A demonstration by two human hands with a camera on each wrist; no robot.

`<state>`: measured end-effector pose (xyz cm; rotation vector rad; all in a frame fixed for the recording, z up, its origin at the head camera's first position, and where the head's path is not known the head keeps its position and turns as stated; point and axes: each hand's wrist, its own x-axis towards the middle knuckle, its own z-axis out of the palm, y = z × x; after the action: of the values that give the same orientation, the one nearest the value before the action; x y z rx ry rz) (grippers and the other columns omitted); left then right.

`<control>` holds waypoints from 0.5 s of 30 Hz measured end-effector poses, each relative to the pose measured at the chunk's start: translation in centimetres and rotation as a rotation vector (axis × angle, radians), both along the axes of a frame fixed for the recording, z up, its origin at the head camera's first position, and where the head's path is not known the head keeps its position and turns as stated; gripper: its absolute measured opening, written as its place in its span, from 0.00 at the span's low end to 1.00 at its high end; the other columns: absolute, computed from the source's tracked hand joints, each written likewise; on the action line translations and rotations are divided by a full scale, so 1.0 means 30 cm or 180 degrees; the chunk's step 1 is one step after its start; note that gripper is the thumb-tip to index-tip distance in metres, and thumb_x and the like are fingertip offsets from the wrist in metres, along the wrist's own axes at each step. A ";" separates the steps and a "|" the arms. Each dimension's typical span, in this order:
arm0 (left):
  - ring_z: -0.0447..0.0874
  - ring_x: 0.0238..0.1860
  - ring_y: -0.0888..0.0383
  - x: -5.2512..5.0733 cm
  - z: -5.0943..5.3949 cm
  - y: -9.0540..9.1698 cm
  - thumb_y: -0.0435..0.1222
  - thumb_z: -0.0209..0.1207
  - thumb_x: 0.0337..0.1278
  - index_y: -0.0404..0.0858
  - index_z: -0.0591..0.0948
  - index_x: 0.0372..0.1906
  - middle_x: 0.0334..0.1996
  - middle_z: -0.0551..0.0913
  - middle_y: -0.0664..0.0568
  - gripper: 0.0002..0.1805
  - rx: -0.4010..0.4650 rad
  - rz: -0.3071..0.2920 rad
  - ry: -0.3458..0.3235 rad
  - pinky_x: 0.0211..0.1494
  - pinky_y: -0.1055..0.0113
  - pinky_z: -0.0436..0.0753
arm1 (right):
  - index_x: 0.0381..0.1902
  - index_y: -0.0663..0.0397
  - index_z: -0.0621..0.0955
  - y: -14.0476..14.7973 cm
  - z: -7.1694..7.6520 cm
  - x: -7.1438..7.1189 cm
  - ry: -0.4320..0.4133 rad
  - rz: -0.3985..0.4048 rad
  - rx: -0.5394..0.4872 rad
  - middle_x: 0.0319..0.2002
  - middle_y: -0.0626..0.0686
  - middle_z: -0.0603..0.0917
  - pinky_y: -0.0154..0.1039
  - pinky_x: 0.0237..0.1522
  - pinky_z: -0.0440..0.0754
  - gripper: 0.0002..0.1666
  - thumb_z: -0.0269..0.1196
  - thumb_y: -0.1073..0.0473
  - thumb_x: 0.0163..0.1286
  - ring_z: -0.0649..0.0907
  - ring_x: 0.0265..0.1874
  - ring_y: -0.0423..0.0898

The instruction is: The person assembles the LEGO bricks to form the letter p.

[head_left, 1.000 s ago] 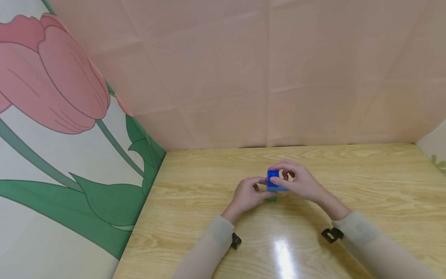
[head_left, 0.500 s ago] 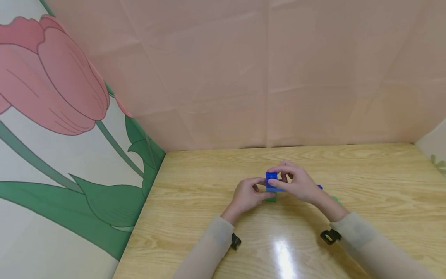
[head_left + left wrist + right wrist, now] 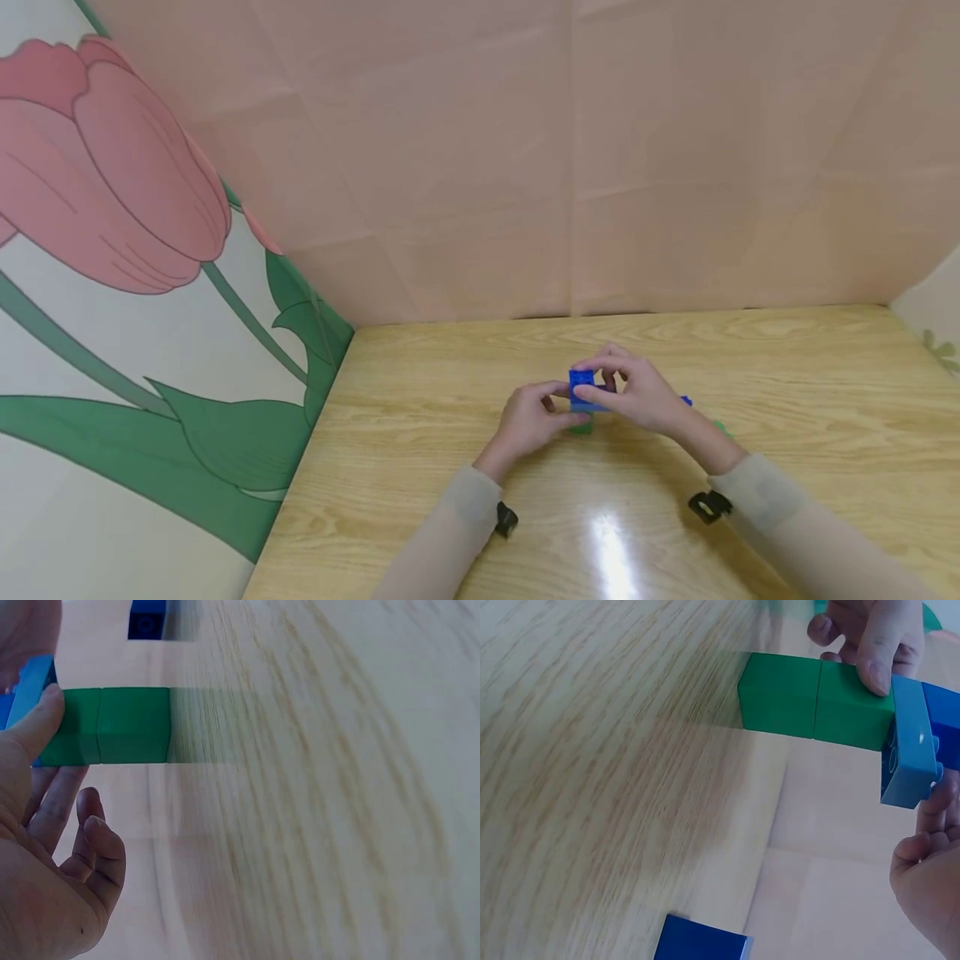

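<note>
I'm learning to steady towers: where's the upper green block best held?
Probably pinch the upper green block across its near and far sides, coming from the left: its visible faces are flat, and the light blue block above overhangs to the right.

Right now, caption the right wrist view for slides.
Two green blocks, a light blue block and a dark blue block, stacked, held by left fingers and right fingers.
</note>
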<state>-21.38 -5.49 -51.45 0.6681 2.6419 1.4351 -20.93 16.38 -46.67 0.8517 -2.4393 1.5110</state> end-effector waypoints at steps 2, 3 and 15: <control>0.78 0.33 0.63 -0.001 -0.002 0.001 0.53 0.74 0.57 0.56 0.89 0.53 0.45 0.85 0.76 0.19 0.0008 -0.0004 0.0010 0.35 0.70 0.77 | 0.52 0.51 0.87 0.001 0.004 0.000 -0.0003 0.0021 0.0047 0.38 0.50 0.79 0.37 0.24 0.72 0.18 0.74 0.66 0.66 0.75 0.29 0.45; 0.78 0.34 0.64 -0.001 -0.002 0.001 0.53 0.74 0.57 0.56 0.89 0.53 0.45 0.85 0.76 0.19 0.0015 -0.0007 0.0018 0.35 0.70 0.77 | 0.53 0.49 0.87 0.007 -0.005 -0.008 -0.0021 0.0036 0.0078 0.39 0.49 0.79 0.37 0.24 0.72 0.18 0.74 0.65 0.66 0.75 0.30 0.45; 0.79 0.35 0.64 0.004 0.000 0.009 0.55 0.75 0.55 0.55 0.88 0.54 0.44 0.85 0.74 0.22 0.0002 0.0110 -0.0097 0.38 0.69 0.78 | 0.62 0.42 0.83 0.122 0.020 -0.021 -0.0215 -0.0098 0.0367 0.50 0.47 0.83 0.40 0.33 0.75 0.18 0.66 0.56 0.77 0.76 0.40 0.45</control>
<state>-21.27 -5.21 -51.46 0.5986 2.6426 1.4428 -21.56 20.04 -46.07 0.7911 -2.5974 1.4229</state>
